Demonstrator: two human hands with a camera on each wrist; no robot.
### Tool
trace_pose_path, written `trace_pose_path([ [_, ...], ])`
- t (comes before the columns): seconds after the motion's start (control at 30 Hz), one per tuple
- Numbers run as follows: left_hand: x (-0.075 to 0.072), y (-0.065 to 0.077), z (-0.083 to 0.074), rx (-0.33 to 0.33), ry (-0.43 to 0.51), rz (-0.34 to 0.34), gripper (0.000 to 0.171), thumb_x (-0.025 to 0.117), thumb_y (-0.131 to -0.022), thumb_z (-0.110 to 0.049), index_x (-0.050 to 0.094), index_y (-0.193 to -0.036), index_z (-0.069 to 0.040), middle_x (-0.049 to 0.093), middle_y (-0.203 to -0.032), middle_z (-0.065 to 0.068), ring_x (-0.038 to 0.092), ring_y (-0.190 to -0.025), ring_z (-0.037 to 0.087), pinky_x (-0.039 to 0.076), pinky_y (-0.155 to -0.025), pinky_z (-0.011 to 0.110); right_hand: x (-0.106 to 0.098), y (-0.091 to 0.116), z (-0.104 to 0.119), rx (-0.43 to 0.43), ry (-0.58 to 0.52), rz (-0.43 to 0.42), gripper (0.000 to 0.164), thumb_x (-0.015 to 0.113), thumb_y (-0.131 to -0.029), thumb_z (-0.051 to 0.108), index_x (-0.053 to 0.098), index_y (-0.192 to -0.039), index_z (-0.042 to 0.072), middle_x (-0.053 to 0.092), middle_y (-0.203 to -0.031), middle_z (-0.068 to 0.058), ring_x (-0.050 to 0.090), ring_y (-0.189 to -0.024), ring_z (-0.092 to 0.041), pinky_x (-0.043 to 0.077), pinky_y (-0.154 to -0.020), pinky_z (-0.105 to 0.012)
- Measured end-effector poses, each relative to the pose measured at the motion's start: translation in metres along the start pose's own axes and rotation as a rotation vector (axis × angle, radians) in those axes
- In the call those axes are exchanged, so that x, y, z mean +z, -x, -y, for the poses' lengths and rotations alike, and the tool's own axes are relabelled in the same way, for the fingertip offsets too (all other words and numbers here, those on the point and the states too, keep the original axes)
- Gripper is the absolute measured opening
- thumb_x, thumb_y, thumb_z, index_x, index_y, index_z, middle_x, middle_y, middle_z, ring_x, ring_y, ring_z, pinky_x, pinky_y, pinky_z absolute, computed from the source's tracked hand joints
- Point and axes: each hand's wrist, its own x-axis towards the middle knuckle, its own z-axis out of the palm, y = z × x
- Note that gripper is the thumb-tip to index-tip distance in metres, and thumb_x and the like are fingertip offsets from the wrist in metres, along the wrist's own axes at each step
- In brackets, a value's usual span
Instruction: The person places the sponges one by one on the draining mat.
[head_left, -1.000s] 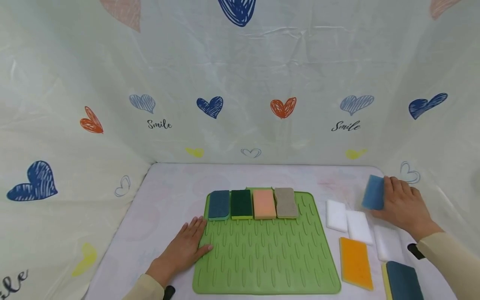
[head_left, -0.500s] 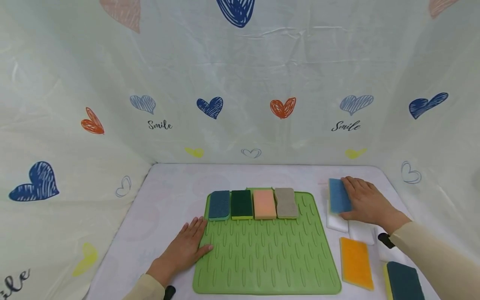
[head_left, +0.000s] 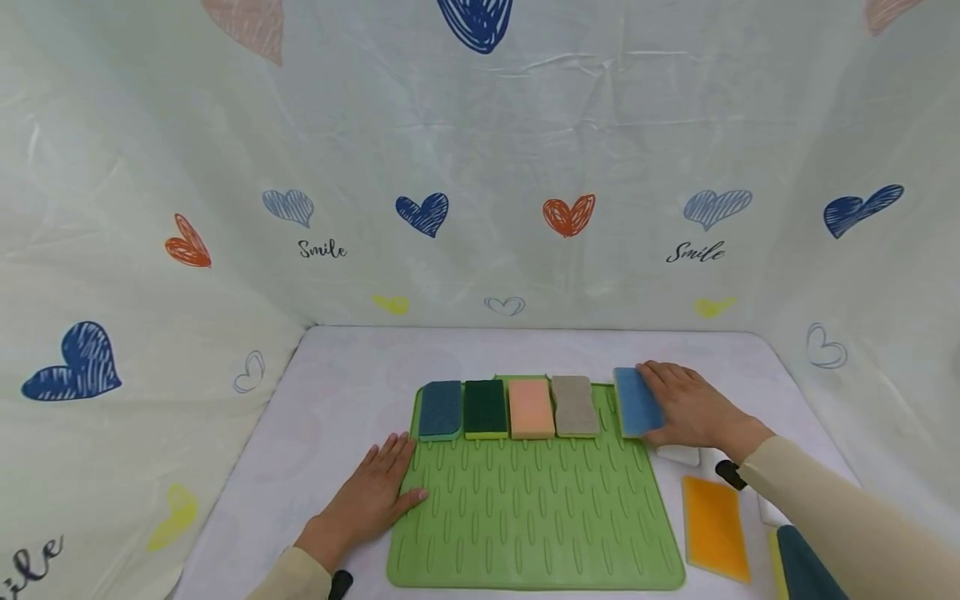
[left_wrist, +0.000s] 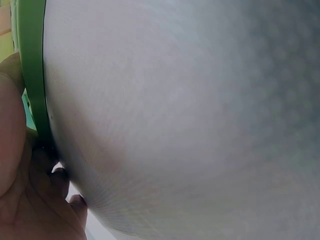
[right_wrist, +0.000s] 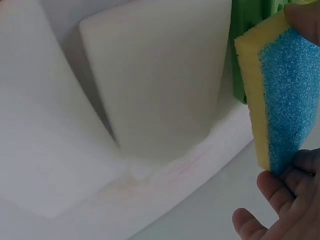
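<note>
The blue sponge (head_left: 636,403) and your right hand (head_left: 693,412) have moved left since the earlier frames, from beyond the right side of the green mat (head_left: 536,517) to its far right corner; your left hand (head_left: 367,487) has stayed in place. Nearest you, a dark blue and yellow sponge (head_left: 808,571) lies right of the mat, partly behind your sleeve, and an orange sponge (head_left: 716,529) lies just beside the mat's right edge, both within easy reach of the right hand. Your left hand rests on the mat's left edge, fingers extended, thumb on the ribbed surface, presumably to prevent sliding. Beside the mat's right edge, a white block (head_left: 678,457) is partly hidden under your right hand. That hand pinches the blue sponge, thumb at the near end and fingers at the far end, a grip that likely keeps the blue face up and the yellow layer down; contact with the mat cannot be confirmed. Along the mat's far edge, a dark blue sponge (head_left: 440,408), a dark green sponge (head_left: 484,408), a pink sponge (head_left: 531,408) and a grey sponge (head_left: 576,407) stand in line, the edge probably serving as their guide.
</note>
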Motion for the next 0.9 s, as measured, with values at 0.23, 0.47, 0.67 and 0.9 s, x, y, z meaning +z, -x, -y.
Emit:
trace_pose_path([
  [0.23, 0.0, -0.001, 0.0, -0.006, 0.002, 0.008, 0.086, 0.055, -0.106, -0.057, 0.03, -0.165, -0.001, 0.03, -0.172, 0.019, 0.024, -0.161, 0.037, 0.026, -0.129, 0.058, 0.004, -0.008, 0.011, -0.009, -0.1, 0.071, 0.109, 0.083, -0.08, 0.059, 0.04, -0.155, -0.007, 0.047, -0.156, -0.028, 0.047, -0.141, -0.048, 0.043, -0.114, -0.065],
  [0.47, 0.0, 0.0, -0.001, -0.004, -0.008, -0.001, 0.085, 0.055, -0.106, -0.056, 0.03, -0.165, 0.0, 0.03, -0.172, 0.019, 0.025, -0.161, 0.037, 0.027, -0.129, 0.057, 0.009, -0.015, 0.017, -0.03, -0.12, 0.123, 0.107, 0.081, -0.082, 0.057, 0.039, -0.156, -0.008, 0.046, -0.158, -0.028, 0.047, -0.143, -0.049, 0.045, -0.113, -0.064],
  [0.67, -0.001, 0.0, -0.002, 0.003, -0.007, -0.009, 0.084, 0.056, -0.107, -0.055, 0.031, -0.164, 0.001, 0.031, -0.171, 0.02, 0.026, -0.161, 0.038, 0.027, -0.129, 0.058, 0.01, -0.021, 0.019, -0.031, -0.123, 0.159, 0.108, 0.08, -0.081, 0.057, 0.039, -0.156, -0.008, 0.045, -0.158, -0.029, 0.046, -0.142, -0.051, 0.045, -0.113, -0.065],
  [0.9, -0.002, 0.0, -0.002, 0.009, -0.001, -0.009, 0.083, 0.056, -0.107, -0.054, 0.032, -0.164, 0.001, 0.031, -0.171, 0.02, 0.025, -0.161, 0.038, 0.027, -0.129, 0.058, 0.011, -0.024, 0.019, -0.036, -0.129, 0.175, 0.108, 0.08, -0.081, 0.058, 0.04, -0.155, -0.008, 0.046, -0.157, -0.028, 0.047, -0.142, -0.05, 0.045, -0.112, -0.064],
])
